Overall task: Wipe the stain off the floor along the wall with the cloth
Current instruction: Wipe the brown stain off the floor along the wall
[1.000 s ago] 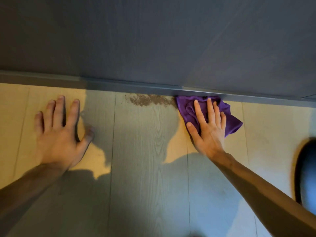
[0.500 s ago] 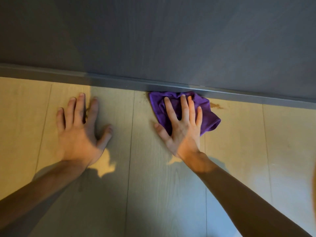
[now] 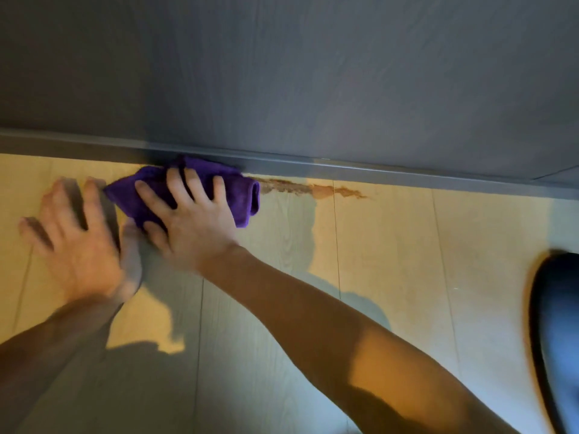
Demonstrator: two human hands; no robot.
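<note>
A crumpled purple cloth lies on the pale wooden floor, tight against the grey skirting board. My right hand presses flat on top of it, fingers spread and pointing at the wall. A brown smeared stain runs along the foot of the skirting, just right of the cloth. My left hand rests palm down on the floor, fingers apart, its thumb touching my right hand; it is blurred.
A dark grey wall fills the upper half of the view. A dark rounded object with a blue sheen sits at the right edge on the floor. Shadows of my arms fall across the floorboards.
My right hand has slid the cloth leftward along the skirting, right up to my left hand. The brown stain, covered half a second ago, shows again to the cloth's right.
</note>
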